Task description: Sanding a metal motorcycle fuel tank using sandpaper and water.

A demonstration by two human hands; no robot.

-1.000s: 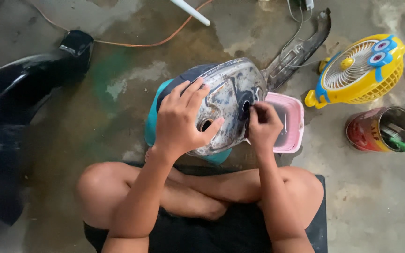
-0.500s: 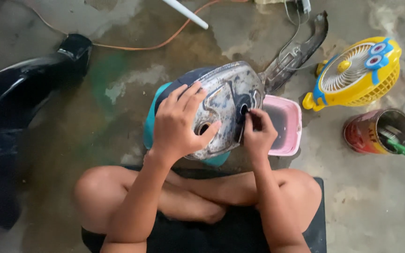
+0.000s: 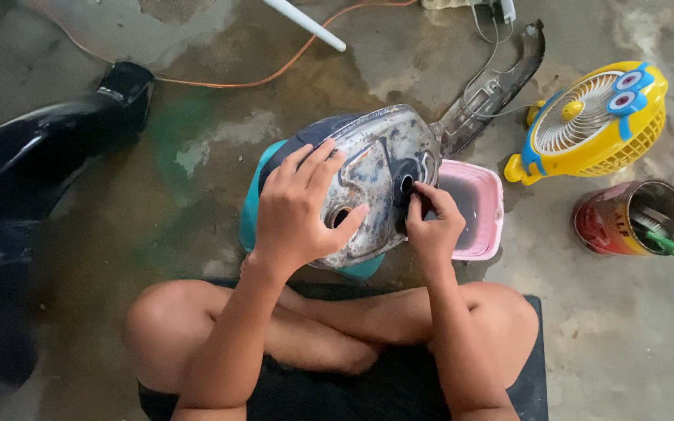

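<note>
At frame centre, the worn metal fuel tank (image 3: pixel 380 175) is resting on a teal stool (image 3: pixel 253 214). Since a second ago the right hand (image 3: pixel 433 228) has been shifting little, fingertips pinching at the tank's dark round opening (image 3: pixel 406 185); the left hand (image 3: pixel 299 210) is staying spread flat, steadying it. A pink tub (image 3: pixel 473 204) is crowding the right edge; bare floor (image 3: pixel 157 187) is lying open leftward.

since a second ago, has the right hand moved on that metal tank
Yes, slightly: the right hand slid left along the metal tank, away from the pink tub.

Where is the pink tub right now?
In the head view the pink tub sits on the floor right of centre, just beyond the right hand and tucked against the metal tank.
</note>
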